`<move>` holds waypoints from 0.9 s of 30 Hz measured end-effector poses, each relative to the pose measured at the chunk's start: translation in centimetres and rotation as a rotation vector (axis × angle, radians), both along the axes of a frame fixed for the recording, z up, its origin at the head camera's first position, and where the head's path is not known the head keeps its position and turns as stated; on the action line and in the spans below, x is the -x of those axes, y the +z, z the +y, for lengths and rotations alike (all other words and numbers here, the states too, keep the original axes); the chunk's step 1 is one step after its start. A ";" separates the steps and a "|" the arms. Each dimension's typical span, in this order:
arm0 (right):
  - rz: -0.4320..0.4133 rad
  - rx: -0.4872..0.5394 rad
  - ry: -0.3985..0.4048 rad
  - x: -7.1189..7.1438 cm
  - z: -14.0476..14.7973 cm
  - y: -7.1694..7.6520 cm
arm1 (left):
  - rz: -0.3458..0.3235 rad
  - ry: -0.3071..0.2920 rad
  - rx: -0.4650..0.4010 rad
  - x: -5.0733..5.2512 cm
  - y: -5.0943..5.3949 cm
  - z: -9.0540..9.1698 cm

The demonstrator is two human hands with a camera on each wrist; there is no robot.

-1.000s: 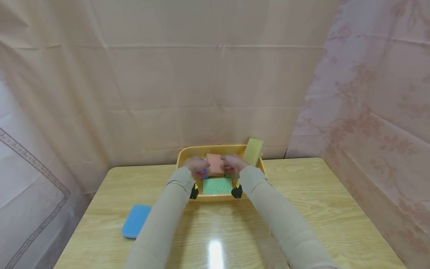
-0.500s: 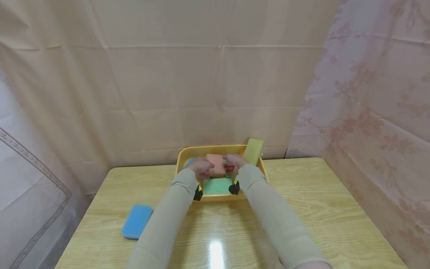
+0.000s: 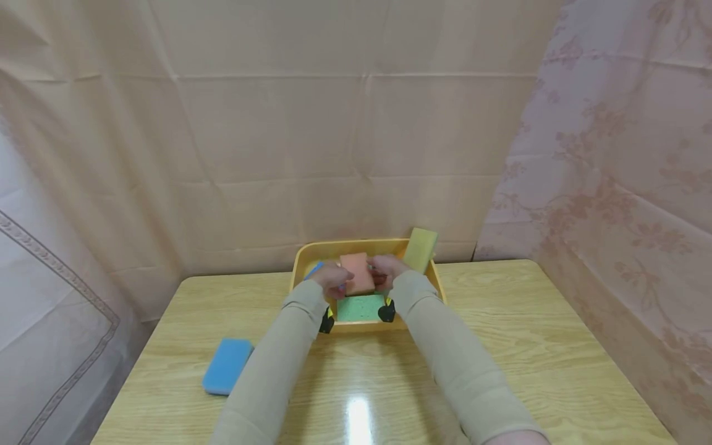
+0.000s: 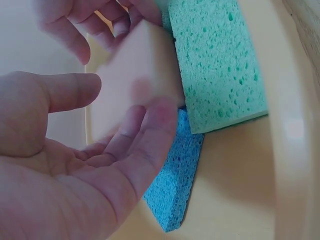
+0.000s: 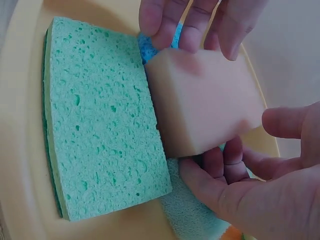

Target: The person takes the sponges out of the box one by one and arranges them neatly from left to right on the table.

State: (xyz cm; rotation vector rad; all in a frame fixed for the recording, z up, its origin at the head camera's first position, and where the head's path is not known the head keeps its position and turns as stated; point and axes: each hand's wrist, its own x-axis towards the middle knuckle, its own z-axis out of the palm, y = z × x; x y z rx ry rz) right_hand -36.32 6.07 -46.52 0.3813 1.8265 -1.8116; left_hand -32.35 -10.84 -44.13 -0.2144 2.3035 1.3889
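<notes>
Between the two hands, inside a yellow tray (image 3: 319, 249), a salmon-orange sponge (image 3: 356, 272) is held tilted. The left hand (image 3: 332, 278) has its fingers bent against one side of it; in the left wrist view the left hand's (image 4: 85, 180) thumb lies near its face. The right hand (image 3: 387, 270) holds the opposite side, its fingertips partly hidden beneath the edge in the right wrist view, where the sponge (image 5: 215, 100) looks pale. A green sponge (image 5: 105, 120) lies against it at the tray's front.
A blue sponge (image 4: 177, 175) and a pale teal sponge (image 5: 192, 210) lie in the tray under the orange one. A yellow sponge (image 3: 419, 250) leans at the tray's right rim. Another blue sponge (image 3: 227, 366) rests on the table (image 3: 528, 334), left of the arms.
The left hand has shifted right, off a blue piece and onto the orange sponge. The orange sponge has turned slightly. The right hand has barely moved.
</notes>
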 end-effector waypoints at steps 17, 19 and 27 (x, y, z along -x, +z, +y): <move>0.055 -0.054 0.089 -0.9 -0.2 0.6 | 0.005 0.028 0.054 -0.2 -0.4 0.3; 0.056 -0.051 0.082 -0.9 -0.4 0.5 | 0.013 0.030 0.050 -0.2 -0.4 0.3; 0.069 -0.066 0.072 -1.1 -0.6 0.2 | -0.001 0.034 -0.063 -0.4 -0.6 0.4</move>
